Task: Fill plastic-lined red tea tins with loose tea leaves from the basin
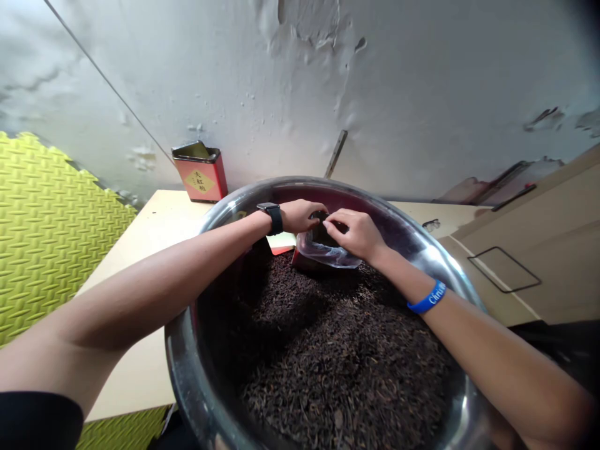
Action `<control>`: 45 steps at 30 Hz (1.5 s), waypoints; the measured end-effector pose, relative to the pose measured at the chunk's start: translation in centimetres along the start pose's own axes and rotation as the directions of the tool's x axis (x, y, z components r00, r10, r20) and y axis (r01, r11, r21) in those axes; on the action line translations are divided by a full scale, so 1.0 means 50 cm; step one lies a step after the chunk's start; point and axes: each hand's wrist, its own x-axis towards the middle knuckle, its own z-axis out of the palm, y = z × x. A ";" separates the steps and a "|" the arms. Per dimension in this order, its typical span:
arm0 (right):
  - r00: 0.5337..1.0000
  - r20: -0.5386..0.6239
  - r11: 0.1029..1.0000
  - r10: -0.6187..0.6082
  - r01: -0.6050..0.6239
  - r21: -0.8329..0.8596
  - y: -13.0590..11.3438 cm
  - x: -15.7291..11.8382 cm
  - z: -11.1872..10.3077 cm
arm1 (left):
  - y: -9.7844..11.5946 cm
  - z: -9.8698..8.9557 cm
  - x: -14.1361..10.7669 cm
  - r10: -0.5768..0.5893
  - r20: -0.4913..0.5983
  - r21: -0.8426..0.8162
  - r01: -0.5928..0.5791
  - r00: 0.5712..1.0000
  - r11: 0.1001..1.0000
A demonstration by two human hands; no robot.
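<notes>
A large metal bowl (180, 356) holds a heap of dark dried leaves (347, 356). Near the bowl's far side, a clear plastic bag (328, 255) lines a red container that rests on the leaves, its mouth facing up. My left hand (302, 215), with a black watch at the wrist, has its fingers closed at the bag's far left edge. Opposite it, my right hand (357, 232) pinches the bag's rim, close to the left fingertips. A blue wristband (427, 298) circles my right wrist. Beside the bag, a pale flat piece with a red edge (282, 242) lies partly hidden.
A red tin with a yellow label (200, 178) stands on the light wooden table (134, 375), behind the bowl's left side. The peeling wall (225, 75) rises behind. Yellow foam matting (47, 231) covers the left, and a cardboard box (548, 250) is at the right.
</notes>
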 end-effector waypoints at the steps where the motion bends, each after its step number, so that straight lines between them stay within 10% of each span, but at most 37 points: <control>1: 1.000 -0.022 1.000 -0.005 0.005 -0.021 -0.001 0.000 -0.001 | 0.000 0.000 0.000 0.005 0.001 0.001 -0.005 1.000 1.000; 10: 0.988 0.106 0.994 0.108 -0.107 -0.017 0.064 -0.007 0.026 | 0.008 -0.002 -0.001 0.006 -0.040 0.033 -0.004 0.999 0.999; 16: 0.974 0.195 0.993 0.119 -0.122 0.004 0.064 -0.011 0.021 | 0.119 -0.027 -0.020 0.040 -0.297 -0.069 -0.063 0.954 0.996; 19: 0.976 0.178 0.992 0.126 -0.128 0.000 0.063 -0.012 0.020 | 0.192 0.012 -0.037 0.343 -0.034 -0.240 -0.340 0.939 0.909; 21: 0.979 0.164 0.992 0.125 -0.125 -0.008 0.065 -0.014 0.022 | 0.220 0.063 -0.049 0.538 0.177 -0.339 -0.463 0.824 0.819; 28: 0.980 0.161 0.993 0.115 -0.112 -0.024 0.062 -0.017 0.022 | 0.219 0.178 -0.053 0.624 0.367 -0.418 -0.477 0.690 0.773; 38: 0.983 0.143 0.993 0.115 -0.118 0.014 0.067 -0.018 0.022 | 0.216 0.148 -0.036 0.550 0.313 -0.470 -0.377 0.775 0.798; 45: 0.972 0.147 0.971 0.184 -0.203 0.123 0.070 -0.011 0.026 | 0.202 0.019 -0.024 0.481 0.136 -0.433 -0.385 0.866 0.815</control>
